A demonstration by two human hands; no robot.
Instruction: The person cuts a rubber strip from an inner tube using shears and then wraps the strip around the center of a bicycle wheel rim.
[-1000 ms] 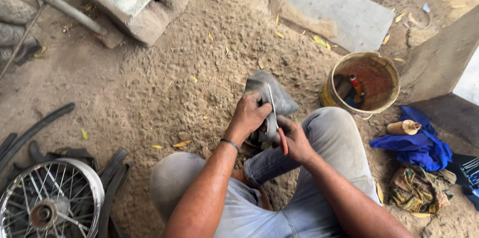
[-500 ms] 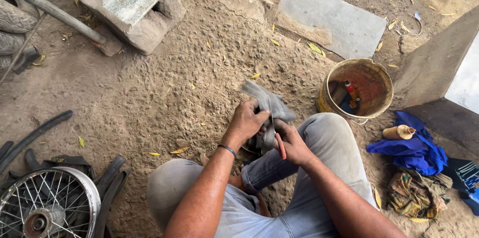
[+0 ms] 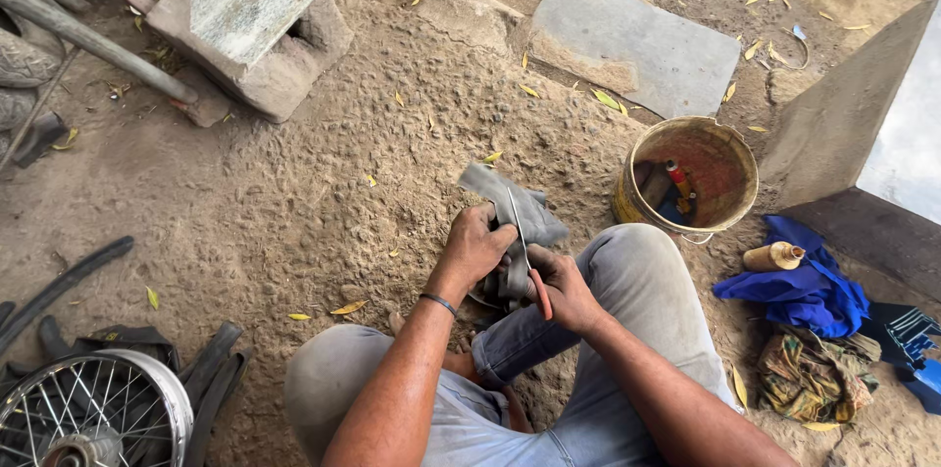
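I sit on sandy ground with my knees bent. My left hand (image 3: pixel 477 244) grips a folded grey rubber inner tube (image 3: pixel 527 213) in front of my knees. My right hand (image 3: pixel 561 283) holds a thin metal tool with a red-orange handle (image 3: pixel 538 293); its blade runs up across the rubber. Both hands meet over the folded tube, and part of it is hidden under my fingers.
A rusty yellow bucket (image 3: pixel 637 207) holding small bottles stands to the right. A blue cloth (image 3: pixel 799 288), a small bottle (image 3: pixel 773 255) and a patterned rag (image 3: pixel 814 376) lie beyond my right knee. A spoked wheel (image 3: pixel 93 413) and rubber strips lie at lower left; concrete blocks (image 3: pixel 250 21) and slab (image 3: pixel 632 41) ahead.
The view has shifted a little, so everything sits slightly lower in the picture. My hands stay on the tube, which has turned slightly in my grip.
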